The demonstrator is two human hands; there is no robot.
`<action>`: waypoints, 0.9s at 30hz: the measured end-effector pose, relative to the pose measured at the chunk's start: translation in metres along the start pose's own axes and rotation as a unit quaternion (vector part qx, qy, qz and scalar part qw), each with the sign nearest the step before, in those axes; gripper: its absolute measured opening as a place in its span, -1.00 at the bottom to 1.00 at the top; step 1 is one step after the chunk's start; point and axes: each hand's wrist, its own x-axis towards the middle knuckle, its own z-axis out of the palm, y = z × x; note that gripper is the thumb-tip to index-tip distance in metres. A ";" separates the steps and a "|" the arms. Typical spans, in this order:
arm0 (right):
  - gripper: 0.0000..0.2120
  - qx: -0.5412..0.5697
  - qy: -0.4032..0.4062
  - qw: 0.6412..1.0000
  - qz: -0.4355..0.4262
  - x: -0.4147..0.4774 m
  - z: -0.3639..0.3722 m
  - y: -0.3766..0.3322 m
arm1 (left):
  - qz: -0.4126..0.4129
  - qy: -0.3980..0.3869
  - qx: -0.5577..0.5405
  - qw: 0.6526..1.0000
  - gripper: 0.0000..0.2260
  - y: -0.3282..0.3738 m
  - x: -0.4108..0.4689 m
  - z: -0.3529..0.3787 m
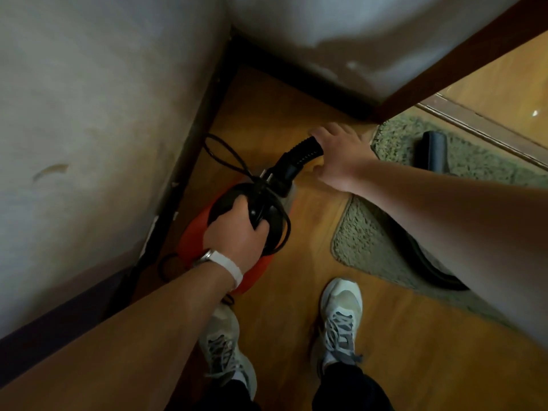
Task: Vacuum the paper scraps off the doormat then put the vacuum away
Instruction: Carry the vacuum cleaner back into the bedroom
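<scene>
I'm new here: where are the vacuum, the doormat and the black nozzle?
vacuum (194,236): head view, on its orange body.
doormat (370,241): head view, on bare green pile near its corner.
black nozzle (434,149): head view, on the middle of the tube lying on the doormat.

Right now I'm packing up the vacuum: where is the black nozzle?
In the head view, the nozzle lies on the doormat at the upper right, just beyond the right hand, beside the wooden threshold.

My left hand (237,229) grips the orange vacuum's (195,241) black handle; my right hand (338,155) holds its ribbed hose (305,151) beside the doormat (367,241).
</scene>
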 end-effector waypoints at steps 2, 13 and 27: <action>-0.53 0.030 0.018 0.999 0.023 0.007 0.005 0.008 | 0.012 0.017 0.007 1.000 -0.84 -0.003 0.001 0.003; -0.73 0.306 0.086 0.936 0.151 -0.013 0.084 0.055 | 0.040 0.097 0.010 0.994 -0.79 -0.007 0.003 0.014; -0.76 0.388 -0.041 0.861 0.327 -0.112 0.189 0.067 | 0.029 0.098 0.029 0.994 -0.72 0.000 -0.002 0.015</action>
